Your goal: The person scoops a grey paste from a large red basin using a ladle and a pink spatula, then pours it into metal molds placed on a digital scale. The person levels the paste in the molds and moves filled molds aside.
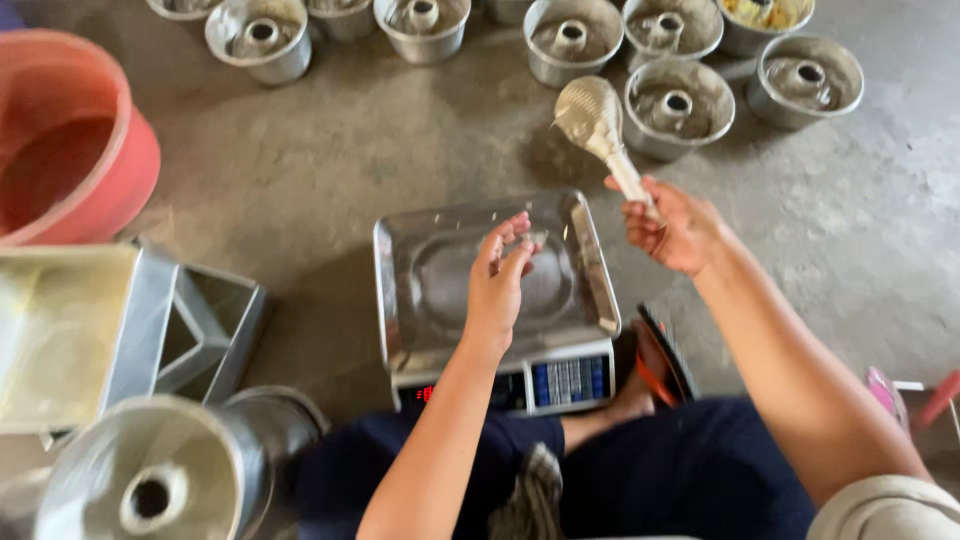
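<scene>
My right hand (pixel 675 228) grips the pale handle of a batter-coated ladle (pixel 592 118), held up over the floor beyond the scale. My left hand (pixel 500 272) hovers over the steel tray (pixel 420 260) of a digital scale (pixel 505 385), fingers pinched together at a small bit I cannot make out. The scale's tray carries nothing else.
Several round metal tube cake pans (pixel 680 108) with batter stand on the concrete floor at the back. A red plastic tub (pixel 70 150) is at the left, a square tin (pixel 60 330) below it, and an upturned tube pan (pixel 160 475) at the near left. My sandalled foot (pixel 655 365) rests beside the scale.
</scene>
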